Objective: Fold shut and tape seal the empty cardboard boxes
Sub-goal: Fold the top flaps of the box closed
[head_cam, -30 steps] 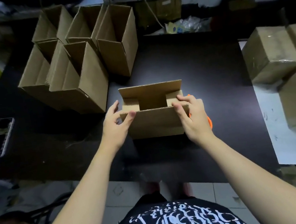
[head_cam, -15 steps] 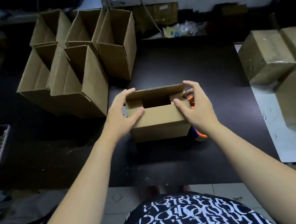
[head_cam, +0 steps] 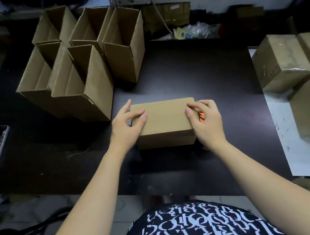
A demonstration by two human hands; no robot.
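left hand, right hand gripping closed box end edges

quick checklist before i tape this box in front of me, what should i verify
1. Top flaps of the box folded flat: ok.
2. The left hand and right hand hold the box at its ends: ok.
3. Tape across the seam: not ok, none visible.
4. Tape tool at hand: cannot tell; an orange object shows behind the right hand.
5. The box sits flat on the table: ok.
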